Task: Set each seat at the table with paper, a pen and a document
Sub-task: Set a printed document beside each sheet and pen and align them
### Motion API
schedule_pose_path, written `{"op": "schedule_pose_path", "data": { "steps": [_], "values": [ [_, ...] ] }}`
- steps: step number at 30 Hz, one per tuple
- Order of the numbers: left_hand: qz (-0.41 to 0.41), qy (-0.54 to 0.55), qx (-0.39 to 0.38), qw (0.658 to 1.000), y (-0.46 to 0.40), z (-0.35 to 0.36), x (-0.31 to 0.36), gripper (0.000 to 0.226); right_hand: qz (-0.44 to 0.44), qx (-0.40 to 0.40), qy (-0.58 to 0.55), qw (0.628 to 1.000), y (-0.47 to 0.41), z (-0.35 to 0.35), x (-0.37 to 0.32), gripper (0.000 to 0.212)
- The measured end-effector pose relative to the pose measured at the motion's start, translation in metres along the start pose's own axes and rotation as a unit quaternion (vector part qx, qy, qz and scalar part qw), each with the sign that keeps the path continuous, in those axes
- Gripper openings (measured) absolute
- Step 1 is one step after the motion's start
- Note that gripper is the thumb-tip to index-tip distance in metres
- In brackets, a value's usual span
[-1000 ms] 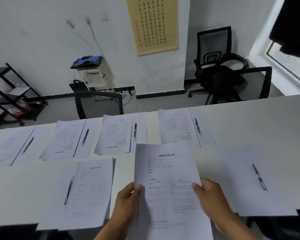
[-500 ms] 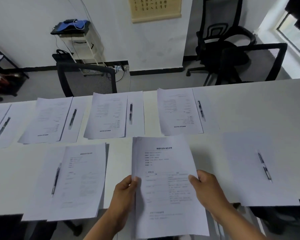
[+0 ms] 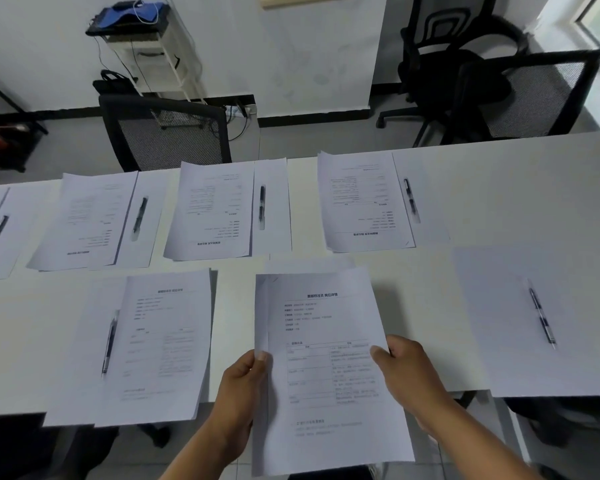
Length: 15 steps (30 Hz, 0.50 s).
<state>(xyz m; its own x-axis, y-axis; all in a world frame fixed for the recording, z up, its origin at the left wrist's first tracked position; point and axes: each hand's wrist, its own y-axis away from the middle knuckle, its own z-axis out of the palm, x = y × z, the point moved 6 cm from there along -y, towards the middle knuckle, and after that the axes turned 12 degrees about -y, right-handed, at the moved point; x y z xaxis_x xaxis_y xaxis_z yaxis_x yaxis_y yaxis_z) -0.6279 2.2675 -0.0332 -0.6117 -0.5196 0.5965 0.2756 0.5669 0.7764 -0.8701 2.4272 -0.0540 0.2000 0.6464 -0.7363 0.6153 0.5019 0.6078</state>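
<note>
Both hands hold 1 printed document (image 3: 326, 358) above the near edge of the white worktop (image 3: 499, 202): the left hand (image 3: 238, 386) pinches its left edge, the right hand (image 3: 407, 370) grips its right edge. To the right lies a blank sheet (image 3: 506, 323) with a pen (image 3: 541, 317) on it. To the left, a set place (image 3: 142, 344) shows paper, pen and document.

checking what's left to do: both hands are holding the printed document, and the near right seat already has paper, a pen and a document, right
Not quite. The head view shows the near right seat's blank paper with only a pen on it; no document lies there yet. The rest is right: the left hand and right hand both hold the printed document.
</note>
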Motion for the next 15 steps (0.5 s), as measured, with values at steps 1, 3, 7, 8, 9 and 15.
{"op": "schedule_pose_path", "data": {
  "steps": [1, 3, 7, 8, 9, 15],
  "values": [
    [-0.001, 0.006, 0.004, 1.000, -0.001, -0.002, -0.001, 0.036, -0.002, 0.003, 0.000, 1.000, -0.001, -0.001, 0.000, 0.041],
    [-0.002, 0.015, 0.011, 1.000, -0.003, -0.004, -0.002, 0.035, 0.001, 0.009, -0.001, 1.000, -0.003, -0.005, -0.001, 0.041],
    [0.003, 0.023, 0.037, 0.999, -0.003, -0.016, 0.001, 0.033, 0.015, 0.046, 0.013, 0.999, -0.008, -0.027, -0.004, 0.034],
    [0.005, 0.020, 0.046, 0.999, -0.002, -0.021, 0.002, 0.033, 0.022, 0.062, 0.011, 0.998, -0.010, -0.034, -0.004, 0.030],
    [0.008, 0.017, 0.057, 0.998, -0.002, -0.027, 0.002, 0.032, 0.027, 0.074, 0.010, 0.997, -0.011, -0.041, -0.006, 0.027],
    [0.031, 0.001, 0.136, 0.990, 0.002, -0.063, 0.007, 0.034, 0.057, 0.118, 0.017, 0.991, -0.032, -0.071, 0.004, 0.023]
  ]
}}
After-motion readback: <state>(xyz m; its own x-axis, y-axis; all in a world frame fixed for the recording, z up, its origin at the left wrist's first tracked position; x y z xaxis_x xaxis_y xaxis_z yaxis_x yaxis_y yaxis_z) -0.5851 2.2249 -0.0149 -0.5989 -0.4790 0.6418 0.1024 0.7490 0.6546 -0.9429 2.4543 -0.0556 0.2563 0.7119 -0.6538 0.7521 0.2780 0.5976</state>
